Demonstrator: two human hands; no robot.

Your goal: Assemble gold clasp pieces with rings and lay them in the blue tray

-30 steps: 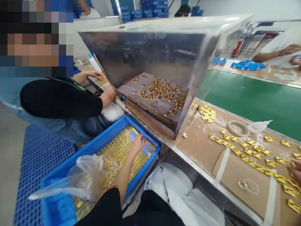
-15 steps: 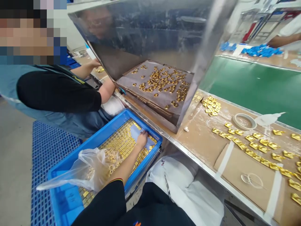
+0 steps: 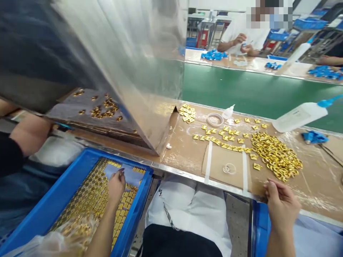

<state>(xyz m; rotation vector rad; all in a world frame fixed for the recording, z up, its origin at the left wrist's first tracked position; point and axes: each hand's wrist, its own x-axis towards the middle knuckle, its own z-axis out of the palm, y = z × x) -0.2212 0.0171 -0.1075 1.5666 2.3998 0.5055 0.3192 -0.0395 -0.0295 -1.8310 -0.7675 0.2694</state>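
My left hand [image 3: 116, 185] is over the blue tray [image 3: 148, 171], its fingers drawn together above a bare patch of pale sheet. Rows of small gold square pieces [image 3: 123, 207] line the tray. What those fingers hold, if anything, is hidden. At the table's front edge, my right hand [image 3: 282, 203] has thumb and fingertips closed together; I cannot make out anything between them. Just beyond it lies a heap of gold rings [image 3: 278, 153]. Loose gold pieces with square tops [image 3: 230, 147] stand in rows left of the heap.
A large metal hood [image 3: 128, 71] covers a paper-lined board with gold pieces [image 3: 104, 109]. A clear bag of gold pieces [image 3: 77, 228] lies in the tray. Tape roll [image 3: 215, 119], white bottle [image 3: 300, 116] and blue cloth [image 3: 314, 136] sit on the table. Co-workers sit left and across the green belt [image 3: 227, 84].
The view has swung to the right. My right hand has come into view by the gold rings. My left hand remains over the bare patch of the tray.
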